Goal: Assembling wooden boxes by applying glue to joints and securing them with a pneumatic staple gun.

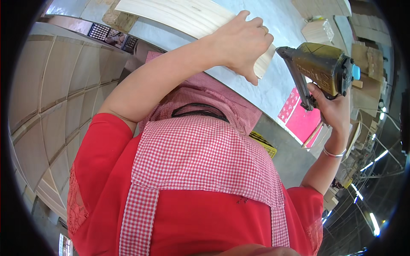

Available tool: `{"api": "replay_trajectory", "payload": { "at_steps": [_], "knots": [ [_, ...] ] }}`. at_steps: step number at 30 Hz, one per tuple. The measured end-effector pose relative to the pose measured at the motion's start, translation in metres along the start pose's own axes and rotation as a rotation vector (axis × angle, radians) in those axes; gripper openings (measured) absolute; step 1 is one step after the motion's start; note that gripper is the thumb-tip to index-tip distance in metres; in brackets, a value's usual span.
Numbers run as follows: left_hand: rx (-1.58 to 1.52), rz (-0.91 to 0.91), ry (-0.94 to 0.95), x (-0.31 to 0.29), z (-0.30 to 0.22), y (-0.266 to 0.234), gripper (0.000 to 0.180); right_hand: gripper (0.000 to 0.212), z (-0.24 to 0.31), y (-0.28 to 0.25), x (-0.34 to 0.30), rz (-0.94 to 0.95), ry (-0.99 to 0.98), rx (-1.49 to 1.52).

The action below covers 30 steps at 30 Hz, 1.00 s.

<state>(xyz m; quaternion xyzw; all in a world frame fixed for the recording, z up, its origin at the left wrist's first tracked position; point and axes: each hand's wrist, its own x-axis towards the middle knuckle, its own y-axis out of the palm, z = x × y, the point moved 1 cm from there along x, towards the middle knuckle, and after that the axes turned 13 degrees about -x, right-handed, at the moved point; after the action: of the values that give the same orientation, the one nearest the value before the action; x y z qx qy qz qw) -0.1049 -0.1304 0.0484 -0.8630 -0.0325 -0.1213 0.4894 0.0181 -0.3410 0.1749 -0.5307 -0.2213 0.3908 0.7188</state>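
Note:
My left hand (pixel 247 46) spans the end of a pale wooden board (pixel 183 16), thumb at its near edge and fingers over its far edge. The board lies slanted across a bluish-white tabletop (pixel 282 72). In my right hand (pixel 335 111) is a pneumatic nail gun (pixel 320 64) with a yellowish-brown body and a dark magazine. Fingers wrap its handle, partly hidden behind the tool. Its nose points left toward the board's end, a little apart from it.
A pink-and-red printed sheet (pixel 301 117) lies at the table's right front corner. Tall stacks of wooden panels (pixel 64 81) stand on the left. Wooden blocks (pixel 318 32) sit at the far right. A yellow-and-black item (pixel 263 144) is below the table edge.

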Motion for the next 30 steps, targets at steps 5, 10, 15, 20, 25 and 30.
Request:
{"api": "replay_trajectory", "payload": {
  "at_steps": [5, 10, 15, 20, 25, 30],
  "knots": [
    [-0.016, 0.005, -0.005, -0.002, 0.001, 0.001, 0.081, 0.028, 0.002, -0.001, 0.006, 0.037, -0.049, -0.026],
    [-0.022, 0.019, -0.005, 0.000, -0.001, 0.003, 0.083, 0.027, -0.009, 0.001, 0.008, 0.080, 0.003, 0.023],
    [-0.049, 0.007, 0.022, 0.001, 0.001, 0.002, 0.088, 0.025, -0.013, 0.002, 0.006, 0.014, 0.058, 0.007],
    [-0.031, -0.302, 0.107, -0.010, 0.021, -0.003, 0.081, 0.020, -0.031, 0.010, -0.022, -0.217, 0.141, 0.053],
    [-0.135, 0.196, -0.200, -0.015, 0.043, -0.075, 0.051, 0.041, -0.125, 0.025, -0.098, -0.305, 0.315, -0.011],
    [-0.184, -0.015, -0.259, 0.027, 0.017, -0.112, 0.035, 0.061, -0.204, 0.080, -0.143, -0.365, 0.382, -0.615]
  ]
}}
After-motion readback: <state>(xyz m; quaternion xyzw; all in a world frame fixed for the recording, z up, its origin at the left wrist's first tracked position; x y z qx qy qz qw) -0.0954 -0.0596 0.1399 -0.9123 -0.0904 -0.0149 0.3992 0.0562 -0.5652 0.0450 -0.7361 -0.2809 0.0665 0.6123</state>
